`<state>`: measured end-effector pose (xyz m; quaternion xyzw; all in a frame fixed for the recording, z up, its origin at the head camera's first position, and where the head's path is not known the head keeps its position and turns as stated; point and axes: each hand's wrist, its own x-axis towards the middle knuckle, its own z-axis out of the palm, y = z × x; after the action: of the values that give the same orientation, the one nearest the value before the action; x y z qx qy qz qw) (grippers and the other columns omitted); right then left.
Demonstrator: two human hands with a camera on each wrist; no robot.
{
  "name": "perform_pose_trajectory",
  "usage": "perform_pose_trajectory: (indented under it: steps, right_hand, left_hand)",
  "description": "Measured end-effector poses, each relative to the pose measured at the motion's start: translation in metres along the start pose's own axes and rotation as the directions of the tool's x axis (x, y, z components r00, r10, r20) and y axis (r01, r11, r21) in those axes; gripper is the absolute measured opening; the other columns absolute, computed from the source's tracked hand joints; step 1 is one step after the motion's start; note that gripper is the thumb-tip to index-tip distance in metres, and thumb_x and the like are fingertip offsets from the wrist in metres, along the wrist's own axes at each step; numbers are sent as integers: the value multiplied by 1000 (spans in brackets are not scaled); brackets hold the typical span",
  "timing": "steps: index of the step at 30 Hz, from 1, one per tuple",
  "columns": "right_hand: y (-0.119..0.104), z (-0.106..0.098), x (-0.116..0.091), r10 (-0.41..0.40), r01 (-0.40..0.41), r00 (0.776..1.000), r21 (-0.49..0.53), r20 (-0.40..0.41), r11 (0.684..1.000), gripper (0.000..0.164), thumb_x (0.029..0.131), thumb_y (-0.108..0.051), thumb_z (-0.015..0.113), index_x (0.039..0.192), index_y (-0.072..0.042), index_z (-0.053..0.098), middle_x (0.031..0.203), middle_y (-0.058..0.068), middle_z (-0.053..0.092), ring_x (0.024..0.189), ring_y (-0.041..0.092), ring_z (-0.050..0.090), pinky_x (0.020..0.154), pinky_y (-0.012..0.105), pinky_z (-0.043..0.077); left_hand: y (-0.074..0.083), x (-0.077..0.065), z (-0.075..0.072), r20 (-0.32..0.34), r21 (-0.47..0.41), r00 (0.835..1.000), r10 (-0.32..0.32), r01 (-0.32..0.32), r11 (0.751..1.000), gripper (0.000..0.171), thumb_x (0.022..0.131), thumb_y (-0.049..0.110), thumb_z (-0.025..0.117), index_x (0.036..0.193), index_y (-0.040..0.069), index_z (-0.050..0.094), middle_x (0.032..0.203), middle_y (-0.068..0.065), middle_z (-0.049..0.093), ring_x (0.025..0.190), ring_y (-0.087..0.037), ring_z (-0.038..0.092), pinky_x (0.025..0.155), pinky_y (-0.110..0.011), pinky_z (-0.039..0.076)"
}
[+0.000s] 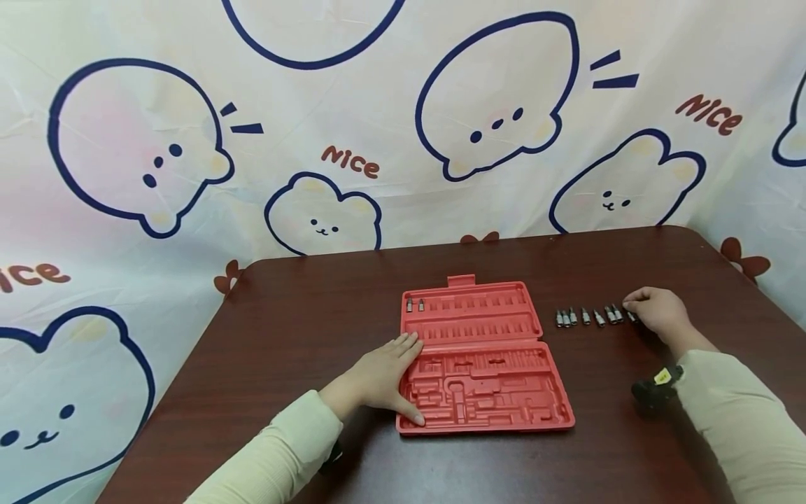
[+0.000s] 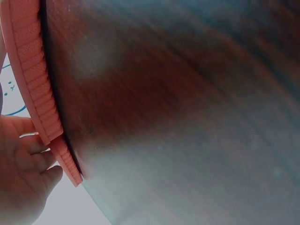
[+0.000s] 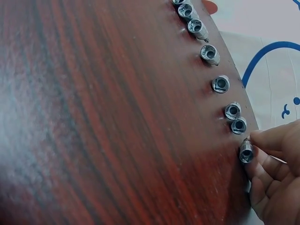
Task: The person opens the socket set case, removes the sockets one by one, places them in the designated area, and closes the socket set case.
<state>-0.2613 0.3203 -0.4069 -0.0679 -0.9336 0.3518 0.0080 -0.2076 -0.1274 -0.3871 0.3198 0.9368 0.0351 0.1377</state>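
Note:
A red plastic tool case (image 1: 485, 388) lies unfolded on the table, its moulded recesses facing up. Two small metal bit sockets (image 1: 409, 305) sit at the left end of its far half. My left hand (image 1: 385, 371) rests on the case's left side, fingers stretched over the hinge area and thumb on the near half; the left wrist view shows its fingers (image 2: 40, 159) along the case's edge. To the right, my right hand (image 1: 658, 311) pinches the tip of a bit socket (image 3: 246, 152) at the right end of a row of bit sockets (image 1: 585, 316).
The dark wooden table (image 1: 302, 315) carries everything. Behind it hangs a pale cloth (image 1: 403, 140) printed with cartoon bears. A black strap device (image 1: 658, 388) with a yellow label is on my right wrist, above the tabletop.

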Motion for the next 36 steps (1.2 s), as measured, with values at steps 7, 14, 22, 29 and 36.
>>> perform_pose_trajectory:
  steps: [7,14,22,29,36]
  right_hand:
    - [0,-1,-2,7,-3,999,73,-43,997,30,88,-17,45,96,10,55,82,15,56,68,18,49,53,28,39]
    - [-8,-1,-3,29,-22,999,158,-39,987,34,89,-20,43,102,10,52,88,16,54,67,10,49,54,28,43]
    - [-22,9,-1,43,-42,999,255,0,966,41,89,-30,44,106,8,49,88,10,54,70,11,50,53,27,44]
    - [-43,23,-4,4,-21,998,319,56,948,40,90,-30,42,105,7,51,91,14,57,76,17,54,59,30,44]
    - [-77,37,-6,-36,-24,987,371,154,928,40,93,-24,37,112,9,46,104,23,52,84,19,55,73,33,45]
  left_hand:
    - [0,-1,-2,-1,5,1000,3,-3,1000,116,51,73,58,138,6,19,142,-9,15,129,-21,10,101,-34,18]
    - [0,-2,-3,3,4,1000,-4,4,1000,116,52,73,58,138,6,19,142,-10,15,129,-21,9,101,-34,18]
    - [-2,-3,-1,7,-24,1000,-17,17,1000,115,52,72,59,138,7,18,142,-8,14,129,-20,8,100,-36,18]
    - [-2,-3,2,0,-38,1000,-12,12,999,115,52,72,59,138,7,19,142,-8,14,129,-21,8,100,-37,19]
    - [0,-3,1,-5,-36,1000,-2,2,999,115,52,72,58,138,7,18,142,-8,14,129,-21,8,100,-36,18]
